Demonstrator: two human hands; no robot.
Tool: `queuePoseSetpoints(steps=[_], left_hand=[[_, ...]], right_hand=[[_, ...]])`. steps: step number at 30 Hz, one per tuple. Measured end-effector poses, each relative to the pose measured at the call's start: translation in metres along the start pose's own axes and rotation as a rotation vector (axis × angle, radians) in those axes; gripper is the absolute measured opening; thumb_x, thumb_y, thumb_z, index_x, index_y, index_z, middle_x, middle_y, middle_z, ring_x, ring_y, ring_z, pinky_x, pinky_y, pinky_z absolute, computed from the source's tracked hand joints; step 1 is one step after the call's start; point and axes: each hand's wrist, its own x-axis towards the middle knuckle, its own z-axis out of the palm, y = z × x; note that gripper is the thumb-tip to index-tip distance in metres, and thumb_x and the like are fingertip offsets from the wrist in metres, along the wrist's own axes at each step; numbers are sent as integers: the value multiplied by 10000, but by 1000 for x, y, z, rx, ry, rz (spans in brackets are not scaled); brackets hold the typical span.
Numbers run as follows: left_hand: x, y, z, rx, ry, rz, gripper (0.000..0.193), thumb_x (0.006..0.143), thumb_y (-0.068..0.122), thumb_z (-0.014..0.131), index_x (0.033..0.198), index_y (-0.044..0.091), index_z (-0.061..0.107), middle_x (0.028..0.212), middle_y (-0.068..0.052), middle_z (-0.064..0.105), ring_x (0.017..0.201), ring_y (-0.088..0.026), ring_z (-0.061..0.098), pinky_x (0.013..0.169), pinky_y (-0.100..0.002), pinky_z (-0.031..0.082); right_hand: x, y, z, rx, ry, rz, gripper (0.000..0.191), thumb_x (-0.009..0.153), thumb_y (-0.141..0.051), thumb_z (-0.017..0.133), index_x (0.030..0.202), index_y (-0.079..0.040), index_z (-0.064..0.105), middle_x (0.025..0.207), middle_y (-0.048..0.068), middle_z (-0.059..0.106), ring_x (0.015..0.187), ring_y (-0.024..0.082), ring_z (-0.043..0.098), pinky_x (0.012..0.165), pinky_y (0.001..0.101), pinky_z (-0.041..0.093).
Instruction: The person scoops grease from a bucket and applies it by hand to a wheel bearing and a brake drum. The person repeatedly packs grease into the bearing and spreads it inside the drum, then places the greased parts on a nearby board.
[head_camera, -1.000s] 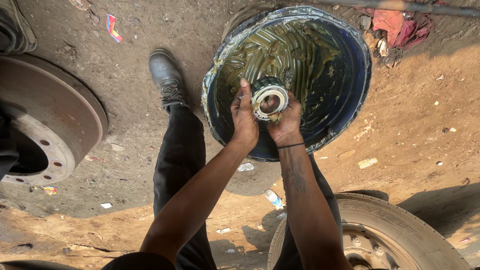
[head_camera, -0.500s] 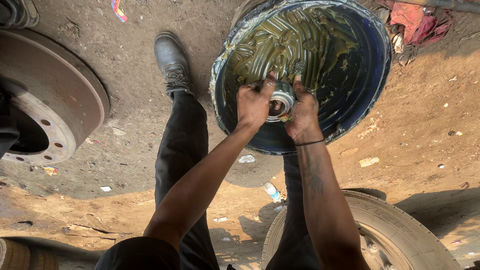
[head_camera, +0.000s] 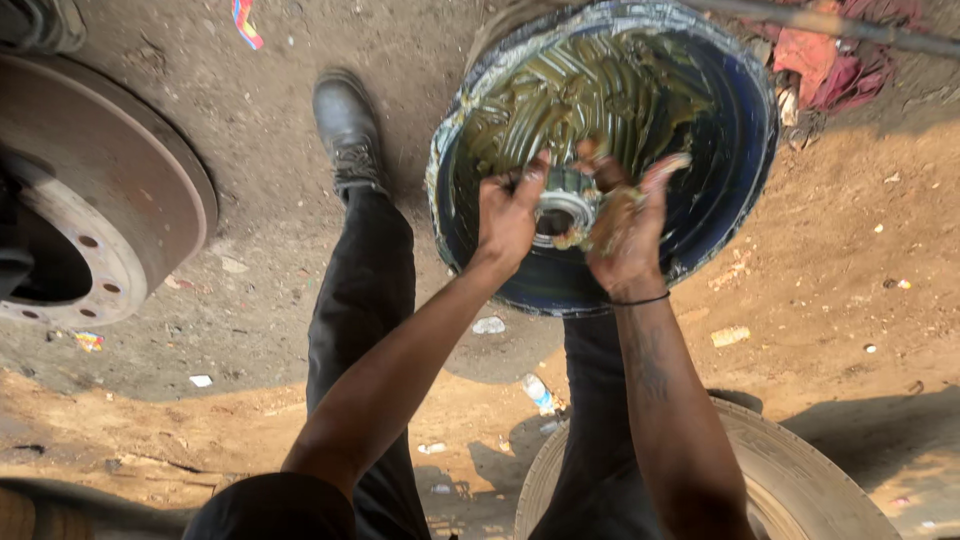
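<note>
Both hands have risen from the grease; the left hand (head_camera: 508, 215) grips the bearing ring (head_camera: 562, 205) above the blue drum (head_camera: 745, 160), the smeared right hand (head_camera: 625, 225) presses grease in, packing apparently unfinished.

Strong daylight, hard and warm. Dirt ground (head_camera: 830, 330) was brightly lit at right, nearly washed out; a dark shadow band crossed lower right. Person's shadow fell beneath the legs. Grease in the blue drum (head_camera: 740, 170) showed glossy highlights. Left hand (head_camera: 508, 215) and right hand (head_camera: 625, 230) were slightly motion-blurred. Brake disc (head_camera: 150, 180) at left edge was bowed by wide-angle distortion. Centre was reasonably sharp.
</note>
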Motion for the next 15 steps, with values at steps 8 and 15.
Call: queuePoseSetpoints(steps=[8,15], left_hand=[[12,-11,-3,-96,76,-23,474,921,460,730,973,-11,745,739,16,557,676,-114,449,634,-349,379],[11,-6,-4,-237,28,-23,433,877,426,738,1086,46,722,951,-3,709,888,-120,634,837,-343,495]], right_hand=[[-33,-18,39,407,-52,-284,908,902,-780,468,1266,35,641,1279,173,687,1327,314,595,1243,432,431],[-72,0,27,472,-48,-369,504,1088,-540,588,917,-69,642,919,103,634,809,222,639,709,351,550]])
